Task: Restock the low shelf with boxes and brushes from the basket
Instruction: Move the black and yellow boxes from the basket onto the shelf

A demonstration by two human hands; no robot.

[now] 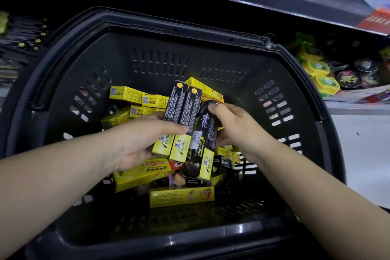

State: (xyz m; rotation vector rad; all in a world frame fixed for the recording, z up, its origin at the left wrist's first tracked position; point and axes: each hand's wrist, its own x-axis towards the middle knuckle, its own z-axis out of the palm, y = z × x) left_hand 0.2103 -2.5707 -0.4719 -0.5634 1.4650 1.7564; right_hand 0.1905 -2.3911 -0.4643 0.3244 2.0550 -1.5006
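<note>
both hands are down inside the black basket (168,63), which stands right against the low shelf (346,106), so that each load has only a short way to go. the left hand (139,141) grasps two black-and-yellow boxes (181,110) side by side, thumb across their faces and fingers underneath, their ends pointing the same way; held like that they make a flat, squared bundle that can be set down as one. the right hand (236,131) pinches a third box (207,124) of the same kind by its upper end and holds it against the edge of the pair, apparently to add it to the bundle rather than carry it alone. under the hands a loose heap of yellow boxes (181,195) lies at all angles on the basket floor, so most of the stock looks not yet moved; i cannot make out any brushes in the heap. to the left, on the shelf, a row of black boxes with yellow dots on their ends (27,36) is already laid flat and stacked, which suggests where this bundle belongs. round tins (322,82) fill the shelf space on the right.
</note>
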